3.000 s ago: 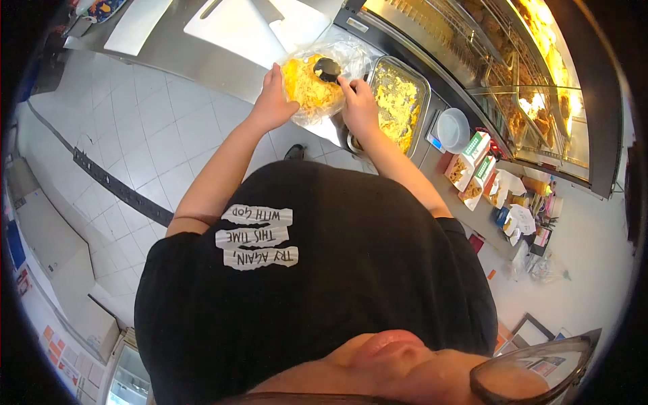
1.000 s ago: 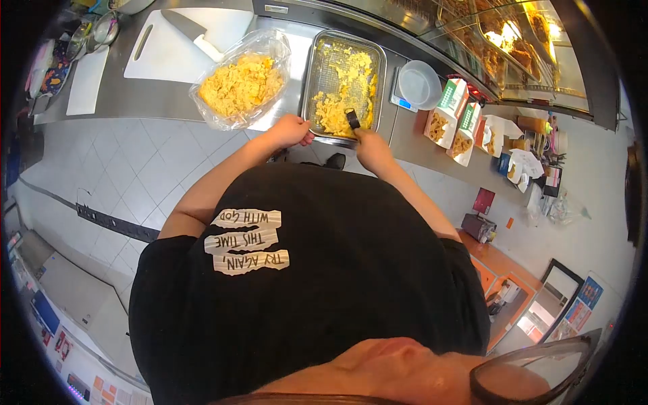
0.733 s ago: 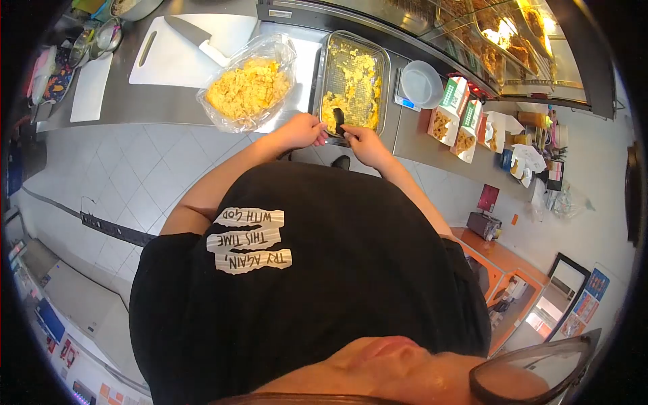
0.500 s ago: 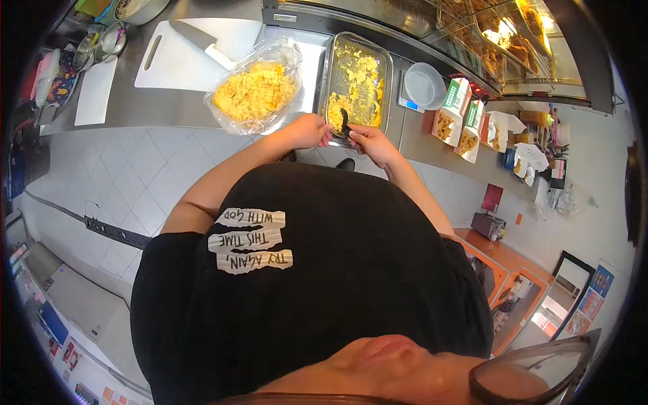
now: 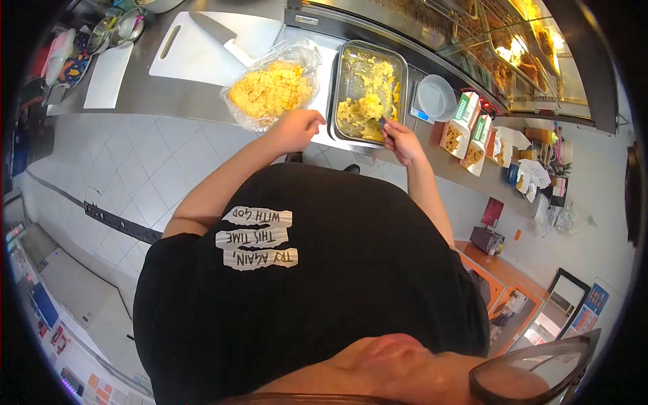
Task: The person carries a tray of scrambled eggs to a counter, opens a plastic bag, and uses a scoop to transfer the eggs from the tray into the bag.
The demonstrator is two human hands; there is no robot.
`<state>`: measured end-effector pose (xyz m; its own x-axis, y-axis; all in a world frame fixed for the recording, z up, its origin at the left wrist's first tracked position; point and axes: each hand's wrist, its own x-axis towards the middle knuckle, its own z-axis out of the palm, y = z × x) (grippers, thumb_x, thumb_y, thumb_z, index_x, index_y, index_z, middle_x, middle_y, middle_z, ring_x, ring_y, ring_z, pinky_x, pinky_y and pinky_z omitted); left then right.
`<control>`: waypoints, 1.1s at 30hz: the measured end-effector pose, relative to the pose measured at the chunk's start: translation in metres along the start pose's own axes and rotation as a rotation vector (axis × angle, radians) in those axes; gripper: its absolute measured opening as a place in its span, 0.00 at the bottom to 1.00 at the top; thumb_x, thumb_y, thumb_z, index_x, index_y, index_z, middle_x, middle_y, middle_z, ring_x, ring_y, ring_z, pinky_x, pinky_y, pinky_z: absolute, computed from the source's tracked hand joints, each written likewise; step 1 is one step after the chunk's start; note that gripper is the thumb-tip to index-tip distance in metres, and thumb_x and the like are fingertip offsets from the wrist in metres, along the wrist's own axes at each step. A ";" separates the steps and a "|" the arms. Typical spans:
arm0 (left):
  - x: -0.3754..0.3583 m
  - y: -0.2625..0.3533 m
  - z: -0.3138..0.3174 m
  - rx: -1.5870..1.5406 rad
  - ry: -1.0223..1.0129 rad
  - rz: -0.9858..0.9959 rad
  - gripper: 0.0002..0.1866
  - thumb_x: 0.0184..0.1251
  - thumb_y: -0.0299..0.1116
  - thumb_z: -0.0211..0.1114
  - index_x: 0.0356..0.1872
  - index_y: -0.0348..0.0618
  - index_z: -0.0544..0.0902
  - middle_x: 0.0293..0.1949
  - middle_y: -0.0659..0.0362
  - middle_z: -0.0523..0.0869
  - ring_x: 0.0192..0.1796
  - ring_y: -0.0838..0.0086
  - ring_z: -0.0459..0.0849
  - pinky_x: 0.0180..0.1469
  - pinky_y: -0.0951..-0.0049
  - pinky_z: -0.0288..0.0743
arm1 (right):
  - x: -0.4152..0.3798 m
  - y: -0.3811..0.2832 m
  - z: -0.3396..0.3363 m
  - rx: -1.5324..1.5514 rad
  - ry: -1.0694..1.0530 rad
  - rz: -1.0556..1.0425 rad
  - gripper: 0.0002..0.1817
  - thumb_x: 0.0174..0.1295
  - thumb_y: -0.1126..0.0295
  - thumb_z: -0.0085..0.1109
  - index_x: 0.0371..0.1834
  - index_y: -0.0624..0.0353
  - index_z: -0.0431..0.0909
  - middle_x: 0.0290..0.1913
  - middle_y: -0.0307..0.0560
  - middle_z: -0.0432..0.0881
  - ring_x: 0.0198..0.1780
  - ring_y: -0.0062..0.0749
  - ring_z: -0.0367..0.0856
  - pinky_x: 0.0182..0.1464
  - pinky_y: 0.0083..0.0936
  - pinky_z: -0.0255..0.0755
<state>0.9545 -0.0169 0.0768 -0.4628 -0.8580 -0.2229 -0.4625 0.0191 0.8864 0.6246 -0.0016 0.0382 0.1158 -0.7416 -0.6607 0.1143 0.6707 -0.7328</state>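
Note:
My right hand [image 5: 403, 143] is closed round a black spoon-like utensil [image 5: 383, 122] at the near right corner of a clear rectangular dish [image 5: 335, 91]. A clump of yellow crumbly food [image 5: 370, 106] sits at the utensil's end, hiding much of it. More of this food is scattered over the dish bottom. My left hand [image 5: 300, 128] hangs just left of the dish, fingers curled, with nothing visible in them. Beside it, an open clear plastic bag [image 5: 314, 59] holds a large heap of similar yellow food [image 5: 271, 90].
A white cutting board [image 5: 179, 57] with a knife [image 5: 214, 30] lies at the left. Right of the dish, a scale [image 5: 421, 116] and a round plastic tub [image 5: 436, 98] stand near filled food boxes [image 5: 453, 138]. A lit glass food cabinet [image 5: 520, 54] lines the back.
My right hand has moved right with the utensil, and a food clump now shows at its end. My left hand has drawn back left from the dish corner. The view has shifted slightly.

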 end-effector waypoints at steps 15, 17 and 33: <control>-0.049 -0.082 -0.069 0.183 0.584 -0.290 0.41 0.50 0.30 0.63 0.69 0.33 0.59 0.64 0.41 0.62 0.66 0.49 0.65 0.68 0.62 0.62 | 0.024 -0.026 0.208 -1.090 0.078 -1.012 0.21 0.56 0.82 0.49 0.54 0.61 0.78 0.32 0.54 0.72 0.35 0.48 0.75 0.40 0.36 0.71; -0.055 -0.064 -0.069 0.249 0.587 -0.229 0.41 0.49 0.30 0.61 0.69 0.31 0.59 0.64 0.41 0.62 0.65 0.49 0.68 0.66 0.62 0.65 | 0.042 -0.006 0.213 -1.188 0.028 -1.067 0.23 0.54 0.83 0.49 0.54 0.61 0.78 0.33 0.54 0.71 0.35 0.48 0.75 0.39 0.37 0.71; -0.047 -0.034 -0.073 0.646 0.767 -0.185 0.30 0.63 0.35 0.58 0.65 0.32 0.65 0.60 0.42 0.68 0.57 0.50 0.75 0.56 0.58 0.72 | 0.049 -0.019 0.117 0.262 -0.282 -0.172 0.16 0.70 0.71 0.48 0.58 0.61 0.74 0.29 0.36 0.73 0.28 0.19 0.67 0.31 0.18 0.63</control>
<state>1.0468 -0.0145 0.0868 0.1621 -0.9689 0.1872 -0.9025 -0.0688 0.4252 0.7439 -0.0498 0.0385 0.3346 -0.8358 -0.4353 0.3984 0.5441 -0.7384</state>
